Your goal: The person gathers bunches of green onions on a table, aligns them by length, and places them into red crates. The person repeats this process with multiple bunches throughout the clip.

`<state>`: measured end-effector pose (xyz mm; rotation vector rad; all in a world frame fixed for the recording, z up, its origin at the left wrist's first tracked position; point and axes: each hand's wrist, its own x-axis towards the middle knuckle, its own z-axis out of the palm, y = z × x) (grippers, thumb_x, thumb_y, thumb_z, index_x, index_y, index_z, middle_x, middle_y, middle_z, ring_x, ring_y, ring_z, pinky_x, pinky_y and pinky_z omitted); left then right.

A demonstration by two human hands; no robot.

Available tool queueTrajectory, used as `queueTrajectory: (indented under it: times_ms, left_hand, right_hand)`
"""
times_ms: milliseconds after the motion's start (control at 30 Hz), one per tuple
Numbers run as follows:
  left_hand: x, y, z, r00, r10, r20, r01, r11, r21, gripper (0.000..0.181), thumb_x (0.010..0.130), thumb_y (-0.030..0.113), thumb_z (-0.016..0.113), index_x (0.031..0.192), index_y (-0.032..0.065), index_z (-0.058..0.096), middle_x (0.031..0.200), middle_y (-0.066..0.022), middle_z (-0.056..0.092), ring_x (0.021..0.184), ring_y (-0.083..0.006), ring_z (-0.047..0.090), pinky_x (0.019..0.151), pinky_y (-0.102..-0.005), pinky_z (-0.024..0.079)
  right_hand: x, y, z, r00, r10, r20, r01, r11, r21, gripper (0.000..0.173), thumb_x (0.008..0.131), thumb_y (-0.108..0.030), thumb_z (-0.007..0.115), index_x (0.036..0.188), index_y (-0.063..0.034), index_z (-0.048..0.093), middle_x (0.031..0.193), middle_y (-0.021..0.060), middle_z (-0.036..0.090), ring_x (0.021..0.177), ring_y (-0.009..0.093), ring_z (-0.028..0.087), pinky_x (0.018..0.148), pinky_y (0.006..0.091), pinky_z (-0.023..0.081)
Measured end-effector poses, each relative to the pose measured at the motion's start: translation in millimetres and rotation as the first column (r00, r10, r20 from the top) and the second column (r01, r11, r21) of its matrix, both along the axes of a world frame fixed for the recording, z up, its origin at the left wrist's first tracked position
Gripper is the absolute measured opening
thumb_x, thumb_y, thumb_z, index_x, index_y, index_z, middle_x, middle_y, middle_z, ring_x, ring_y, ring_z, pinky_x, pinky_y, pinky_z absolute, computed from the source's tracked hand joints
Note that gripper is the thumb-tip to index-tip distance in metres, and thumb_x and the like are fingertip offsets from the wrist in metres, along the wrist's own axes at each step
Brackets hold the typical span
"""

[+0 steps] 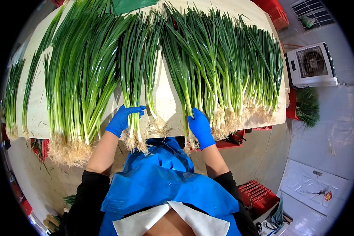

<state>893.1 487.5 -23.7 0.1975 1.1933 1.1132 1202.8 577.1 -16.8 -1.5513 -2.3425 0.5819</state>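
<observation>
My left hand (125, 118), in a blue glove, grips a small bunch of green onions (132, 76) low on the pale stems. Their roots hang past the near edge of the table. My right hand (201, 128), gloved alike, closes around stalks at the left side of a wide row of green onions (224, 67); its fingertips are partly hidden. Between the hands lies a thin bunch (151, 85), roots toward me. A thick heap of green onions (73, 88) rests left of my left hand, its roots overhanging the edge.
The pale tabletop (168, 88) carries smaller bunches at far left. Red crates (230, 141) sit under the near edge, and stacked red crates (258, 196) stand lower right. A white fan unit (312, 64) is right of the table. A green sheet (132, 5) lies at the far side.
</observation>
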Motion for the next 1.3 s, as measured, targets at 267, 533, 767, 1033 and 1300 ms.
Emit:
queueTrajectory:
  times_ms: [267, 533, 767, 1033, 1300]
  left_hand:
    - [-2.6, -4.6, 1.7, 0.992, -0.040, 0.118, 0.031, 0.996, 0.079, 0.046, 0.079, 0.007, 0.066, 0.122, -0.0036, 0.051, 0.113, -0.0179, 0.063, 0.097, -0.0234, 0.063, 0.085, -0.0330, 0.053]
    - [22.7, 4.4, 5.6, 0.989, -0.145, 0.011, 0.142, 0.982, 0.128, 0.055, 0.081, 0.016, 0.067, 0.128, -0.0015, 0.046, 0.113, -0.0180, 0.062, 0.097, -0.0264, 0.063, 0.082, -0.0376, 0.054]
    - [18.2, -7.4, 34.0, 1.000, 0.030, 0.007, -0.030, 0.993, 0.115, 0.049, 0.075, 0.001, 0.064, 0.122, -0.0043, 0.050, 0.105, -0.0198, 0.064, 0.086, -0.0256, 0.065, 0.077, -0.0350, 0.055]
    - [5.3, -17.6, 20.4, 1.000, -0.009, -0.011, 0.010, 0.998, 0.057, 0.054, 0.073, 0.007, 0.066, 0.123, -0.0046, 0.049, 0.106, -0.0215, 0.064, 0.084, -0.0252, 0.063, 0.076, -0.0331, 0.052]
    - [2.4, -18.9, 31.4, 0.998, -0.032, 0.057, 0.026, 0.995, 0.100, 0.053, 0.075, 0.004, 0.064, 0.125, -0.0039, 0.047, 0.108, -0.0217, 0.063, 0.091, -0.0263, 0.064, 0.079, -0.0333, 0.053]
  right_hand:
    - [-29.3, -12.8, 71.7, 0.710, -0.415, -0.569, -0.463, 0.333, -0.821, 0.038, 0.094, -0.018, 0.054, 0.129, -0.0017, 0.052, 0.090, 0.0059, 0.064, 0.076, 0.012, 0.059, 0.070, 0.0244, 0.050]
    - [-120.8, -85.9, 16.8, 0.741, -0.194, -0.643, -0.541, 0.395, -0.743, 0.030, 0.093, -0.024, 0.054, 0.113, -0.0014, 0.059, 0.089, 0.0151, 0.065, 0.079, 0.023, 0.063, 0.072, 0.0348, 0.051]
    - [-42.0, -49.9, 22.8, 0.981, 0.088, -0.173, -0.094, 0.995, -0.025, 0.022, 0.083, -0.026, 0.066, 0.099, -0.0110, 0.066, 0.093, 0.0145, 0.064, 0.084, 0.032, 0.063, 0.069, 0.0404, 0.051]
    - [-29.4, -40.4, 0.4, 0.862, -0.029, 0.506, 0.060, 0.997, -0.044, 0.052, 0.080, -0.031, 0.067, 0.117, 0.0004, 0.050, 0.084, 0.0175, 0.062, 0.076, 0.028, 0.065, 0.057, 0.0411, 0.052]
    - [-18.1, 0.5, 13.5, 0.963, -0.178, -0.201, 0.006, 0.764, -0.645, 0.033, 0.076, -0.013, 0.063, 0.105, 0.0015, 0.060, 0.081, 0.0130, 0.065, 0.066, 0.019, 0.060, 0.058, 0.0294, 0.047]
